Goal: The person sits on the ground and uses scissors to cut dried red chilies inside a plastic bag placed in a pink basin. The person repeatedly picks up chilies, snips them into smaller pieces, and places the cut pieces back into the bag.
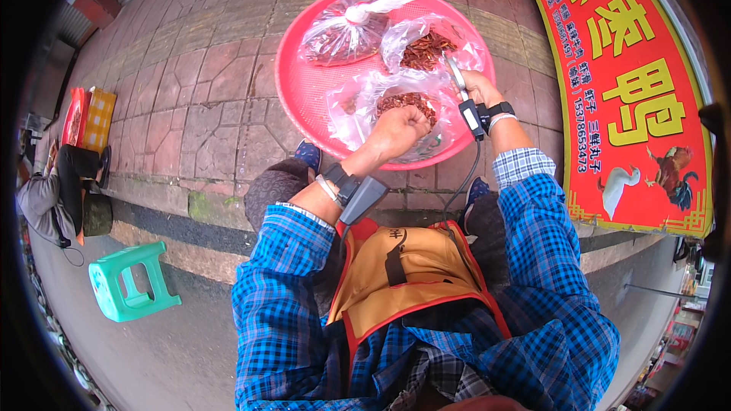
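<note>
A round pink plastic basket (294, 88) stands before me with several clear plastic bags in it. My left hand (402, 128) is curled over the open lower bag (357, 120), which holds small dried red chili pieces (406, 104). Its fingertips are turned away, so what they hold is hidden. My right hand (478, 88), at the basket's right rim, grips a metal tool (455, 71) that looks like scissors. Just beyond it lies an open bag (394, 40) of longer dried red chilies (425, 48). A knotted bag (345, 37) of dark red contents sits at the upper left.
A green plastic stool (123, 282) stands on the road at left, below the kerb (211, 208). Farther left a person (48, 194) sits beside a red and yellow container (94, 117). A red signboard (622, 97) with writing stands close on the right. Cables run from both wrist devices.
</note>
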The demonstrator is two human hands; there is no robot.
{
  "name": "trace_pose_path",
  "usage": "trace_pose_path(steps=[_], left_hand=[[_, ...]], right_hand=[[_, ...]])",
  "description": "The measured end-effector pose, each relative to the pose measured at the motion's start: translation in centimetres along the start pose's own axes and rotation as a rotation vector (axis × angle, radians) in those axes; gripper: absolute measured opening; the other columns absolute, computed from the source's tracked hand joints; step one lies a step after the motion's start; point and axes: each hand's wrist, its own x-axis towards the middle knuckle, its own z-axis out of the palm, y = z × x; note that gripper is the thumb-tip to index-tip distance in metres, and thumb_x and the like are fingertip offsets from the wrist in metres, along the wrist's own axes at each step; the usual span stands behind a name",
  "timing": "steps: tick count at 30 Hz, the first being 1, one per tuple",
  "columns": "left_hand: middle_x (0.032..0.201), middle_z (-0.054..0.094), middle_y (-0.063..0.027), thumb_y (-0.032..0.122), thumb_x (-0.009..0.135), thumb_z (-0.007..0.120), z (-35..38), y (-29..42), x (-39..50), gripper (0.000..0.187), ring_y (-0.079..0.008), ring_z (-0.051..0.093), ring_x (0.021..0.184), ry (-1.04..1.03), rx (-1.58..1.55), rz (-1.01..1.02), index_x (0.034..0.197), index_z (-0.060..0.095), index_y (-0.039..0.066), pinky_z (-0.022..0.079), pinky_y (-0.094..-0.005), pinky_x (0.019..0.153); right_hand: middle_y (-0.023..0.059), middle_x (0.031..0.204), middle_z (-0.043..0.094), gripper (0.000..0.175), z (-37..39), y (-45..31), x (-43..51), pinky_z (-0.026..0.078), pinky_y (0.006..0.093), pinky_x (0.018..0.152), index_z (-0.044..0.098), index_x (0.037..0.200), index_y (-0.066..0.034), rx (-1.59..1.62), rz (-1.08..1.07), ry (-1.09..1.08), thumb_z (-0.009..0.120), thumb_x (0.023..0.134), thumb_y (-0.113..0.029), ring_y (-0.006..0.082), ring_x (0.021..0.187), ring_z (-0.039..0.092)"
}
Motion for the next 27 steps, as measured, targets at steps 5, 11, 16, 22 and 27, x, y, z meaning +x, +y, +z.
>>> trace_pose_path(steps=[5,11,16,22,27], left_hand=[[0.069,0.057,0.0009,0.017,0.085,0.062,-0.1,0.1,-0.1,0.013,-0.0072,0.053,0.06,-0.004,-0.024,-0.012,0.085,0.059,0.005,0.042,-0.0228,0.054],[0.071,0.058,0.0008,0.018,0.087,0.06,-0.7,0.7,-0.2,0.013,-0.0072,0.054,0.059,0.006,-0.114,-0.099,0.087,0.06,0.005,0.043,-0.0222,0.053],[0.073,0.06,-0.0006,0.019,0.088,0.058,-1.3,0.9,-0.1,0.014,-0.0082,0.054,0.057,0.063,-0.287,-0.151,0.088,0.06,0.005,0.044,-0.0221,0.052],[0.074,0.06,0.0001,0.022,0.088,0.06,-1.6,0.7,0.0,0.017,-0.0069,0.053,0.06,0.253,-0.27,-0.084,0.092,0.06,0.005,0.042,-0.0211,0.051],[0.072,0.058,0.0006,0.016,0.085,0.064,-1.5,-0.2,0.4,0.016,-0.0063,0.05,0.059,0.336,-0.127,0.006,0.093,0.06,0.003,0.041,-0.021,0.052]], right_hand=[[0.0012,0.054,0.051,0.027,0.5,0.1,-1.4,0.034,0.0265,0.036,0.058,0.068,-0.0094,-0.094,0.029,0.04,0.063,0.085,-0.029,0.0113,0.041,0.045],[-0.002,0.054,0.05,0.025,1.1,0.7,-7.8,0.036,0.0228,0.038,0.057,0.07,-0.0088,-0.064,-0.064,0.005,0.064,0.086,-0.027,0.0083,0.042,0.045],[-0.0041,0.066,0.052,0.02,1.8,1.1,-14.2,0.037,0.0187,0.041,0.056,0.088,-0.007,-0.103,-0.091,-0.049,0.064,0.087,-0.025,0.0039,0.05,0.048],[-0.0064,0.066,0.049,0.018,3.0,3.9,-19.7,0.036,0.0152,0.04,0.056,0.097,-0.0062,-0.184,-0.059,-0.125,0.06,0.09,-0.023,0.0018,0.049,0.047],[-0.0072,0.064,0.049,0.02,4.0,5.5,-21.2,0.033,0.016,0.042,0.057,0.091,-0.0067,-0.29,-0.164,-0.164,0.061,0.089,-0.026,0.0012,0.049,0.043]])
